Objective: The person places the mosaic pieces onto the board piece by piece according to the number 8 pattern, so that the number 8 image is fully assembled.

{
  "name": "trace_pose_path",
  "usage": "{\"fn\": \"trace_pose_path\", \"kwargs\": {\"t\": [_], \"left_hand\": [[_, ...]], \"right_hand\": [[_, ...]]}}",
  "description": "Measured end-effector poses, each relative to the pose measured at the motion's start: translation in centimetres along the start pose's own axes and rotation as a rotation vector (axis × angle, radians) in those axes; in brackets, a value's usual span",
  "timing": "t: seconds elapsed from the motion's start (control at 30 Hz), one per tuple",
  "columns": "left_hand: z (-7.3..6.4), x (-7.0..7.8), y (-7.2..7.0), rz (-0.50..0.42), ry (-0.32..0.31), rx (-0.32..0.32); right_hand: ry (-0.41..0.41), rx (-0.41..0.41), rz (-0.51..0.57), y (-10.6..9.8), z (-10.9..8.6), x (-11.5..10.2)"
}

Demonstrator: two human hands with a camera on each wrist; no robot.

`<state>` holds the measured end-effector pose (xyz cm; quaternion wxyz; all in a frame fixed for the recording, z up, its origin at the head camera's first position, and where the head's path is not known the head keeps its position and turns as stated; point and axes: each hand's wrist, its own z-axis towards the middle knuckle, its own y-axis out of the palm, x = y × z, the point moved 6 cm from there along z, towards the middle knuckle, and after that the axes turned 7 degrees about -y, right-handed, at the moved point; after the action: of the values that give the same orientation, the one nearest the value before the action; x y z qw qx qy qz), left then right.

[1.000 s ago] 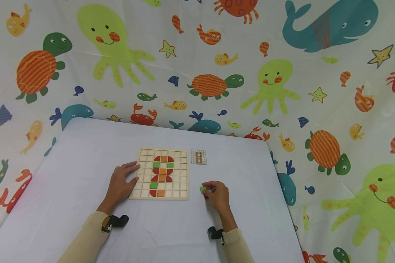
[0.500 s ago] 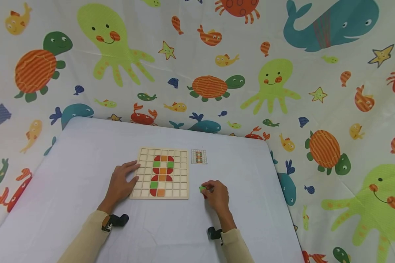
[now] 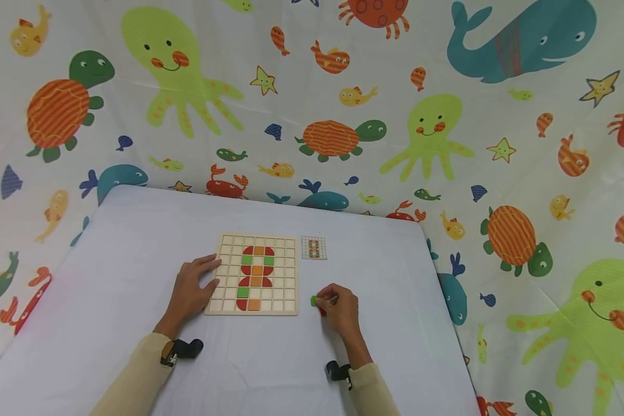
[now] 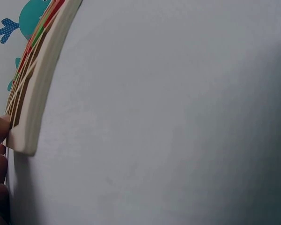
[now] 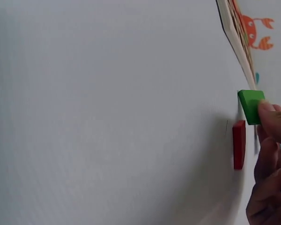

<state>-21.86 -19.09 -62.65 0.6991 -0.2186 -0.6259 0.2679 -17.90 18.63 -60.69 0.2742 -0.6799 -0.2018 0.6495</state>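
My right hand [image 3: 341, 309] pinches a small green square tile [image 5: 251, 107] between thumb and fingers, just above the table and right of the board. Under that hand a red tile [image 5: 239, 146] lies on the cloth, partly hidden in the head view. The wooden grid board [image 3: 286, 292] lies flat in the middle. Red, orange and green tiles [image 3: 257, 270] sit in its cells, stacked in a column of rounded shapes. At the board's left edge, my left hand [image 3: 189, 292] rests with fingers spread, its thumb and fingertips touching the frame.
A small pattern card [image 3: 314, 248] with a printed grid and coloured figure lies right of the board's upper corner. White cloth covers the table [image 3: 395, 277]. Behind it hangs a curtain [image 3: 291, 75] printed with sea animals.
My right hand has shifted slightly left and up with the green tile, which now shows more beyond the fingertips. The left hand and the board have stayed put.
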Motion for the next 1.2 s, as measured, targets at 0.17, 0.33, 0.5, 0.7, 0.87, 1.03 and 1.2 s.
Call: {"fn": "trace_pose_path", "kwargs": {"t": [0.17,0.33,0.5,0.7,0.87,1.03,1.2], "left_hand": [[0.0,0.0,0.1,0.004,-0.001,-0.005],[0.0,-0.1,0.0,0.007,-0.012,-0.010],[0.0,0.1,0.0,0.017,-0.014,-0.008],[0.0,0.0,-0.1,0.018,-0.010,-0.005],[0.1,0.0,0.0,0.011,-0.009,-0.006],[0.1,0.1,0.0,0.005,-0.007,-0.004],[0.1,0.0,0.1,0.006,-0.006,-0.002]], "right_hand": [[-0.036,0.028,0.107,0.5,-0.2,-0.7],[-0.070,0.040,0.113,1.7,0.0,-2.4],[-0.077,0.004,0.153,3.7,0.2,-4.4],[-0.078,-0.027,0.176,6.5,0.5,-6.1],[-0.064,-0.022,0.107,8.3,0.6,-6.6],[-0.048,0.006,0.019,8.9,0.7,-7.0],[-0.033,-0.002,-0.054,9.1,0.8,-7.3]]}}
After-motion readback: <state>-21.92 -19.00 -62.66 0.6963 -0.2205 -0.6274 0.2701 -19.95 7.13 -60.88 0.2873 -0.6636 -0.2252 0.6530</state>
